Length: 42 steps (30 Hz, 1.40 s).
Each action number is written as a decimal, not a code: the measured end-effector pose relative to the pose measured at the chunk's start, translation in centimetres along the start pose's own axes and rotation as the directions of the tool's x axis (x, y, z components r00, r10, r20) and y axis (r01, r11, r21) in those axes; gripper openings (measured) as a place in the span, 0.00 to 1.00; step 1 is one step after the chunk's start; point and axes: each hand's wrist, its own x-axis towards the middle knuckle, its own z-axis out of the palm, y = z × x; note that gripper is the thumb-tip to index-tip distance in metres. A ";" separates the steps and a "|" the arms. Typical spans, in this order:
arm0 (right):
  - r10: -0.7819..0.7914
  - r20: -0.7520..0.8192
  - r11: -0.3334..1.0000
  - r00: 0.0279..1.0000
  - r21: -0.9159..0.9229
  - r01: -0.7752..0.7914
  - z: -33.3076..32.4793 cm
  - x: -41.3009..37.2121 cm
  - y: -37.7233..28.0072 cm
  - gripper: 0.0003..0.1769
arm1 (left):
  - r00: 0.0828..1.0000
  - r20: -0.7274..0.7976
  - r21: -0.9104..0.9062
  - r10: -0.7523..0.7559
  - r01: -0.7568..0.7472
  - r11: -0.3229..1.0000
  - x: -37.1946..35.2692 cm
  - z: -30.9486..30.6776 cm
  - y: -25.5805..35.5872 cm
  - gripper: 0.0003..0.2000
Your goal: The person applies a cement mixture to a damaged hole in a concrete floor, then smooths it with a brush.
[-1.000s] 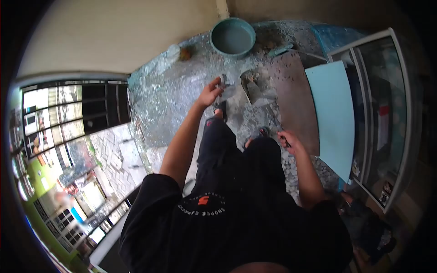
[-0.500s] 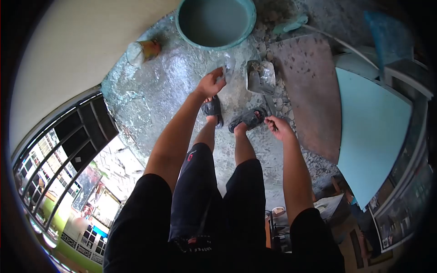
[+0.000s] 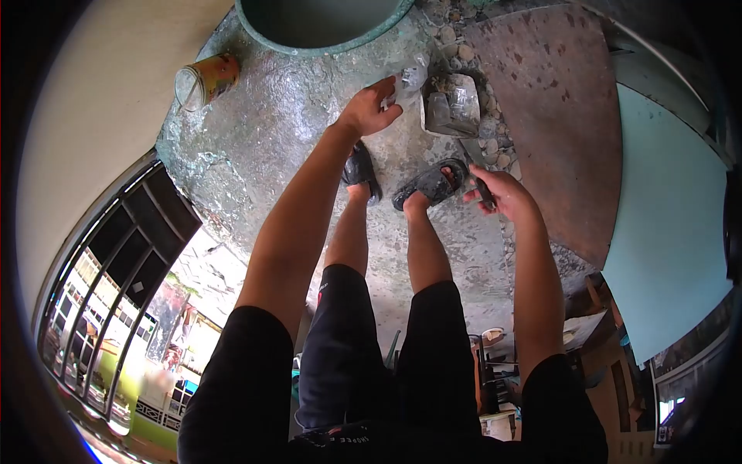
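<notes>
My left hand (image 3: 372, 110) is over the wet concrete floor, its fingers closed on a crumpled piece of clear plastic (image 3: 413, 75). Right beside the plastic is a metal dustpan (image 3: 452, 116) with some debris and clear pieces inside. The dark dustpan handle (image 3: 485, 193) lies in my right hand (image 3: 502, 193), whose fingers curl loosely around it. Both of my feet, in dark sandals (image 3: 430, 184), stand just below the pan.
A large green basin (image 3: 332, 49) of greyish water stands at the top. To the left a tin can (image 3: 207, 81) rests by the wall. Loose stones (image 3: 465, 52) border a brown board (image 3: 549, 116), with a light-blue panel (image 3: 668, 224) farther right. A barred gate (image 3: 116, 271) is at left.
My left hand and the plastic have come closer to the dustpan. The right hand's grip on the handle has loosened, with fingers more spread. The view has shifted, so the basin sits higher.
</notes>
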 end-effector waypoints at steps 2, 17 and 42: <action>-0.022 -0.062 0.993 0.998 -0.118 0.015 -0.3 -0.1 -0.9 0.28 | 0.999 -0.004 0.005 0.043 -0.043 0.999 0.5 0.1 0.0 0.29; -0.402 -0.005 0.915 0.916 0.046 0.402 1.0 7.3 -11.7 0.27 | 0.983 0.064 -0.093 0.175 -0.169 0.981 3.6 -1.1 1.0 0.17; -0.591 -0.015 0.806 0.806 -0.059 0.589 -2.3 7.1 -9.6 0.16 | 0.995 -0.056 -0.421 0.080 -0.096 0.902 5.7 0.8 2.5 0.16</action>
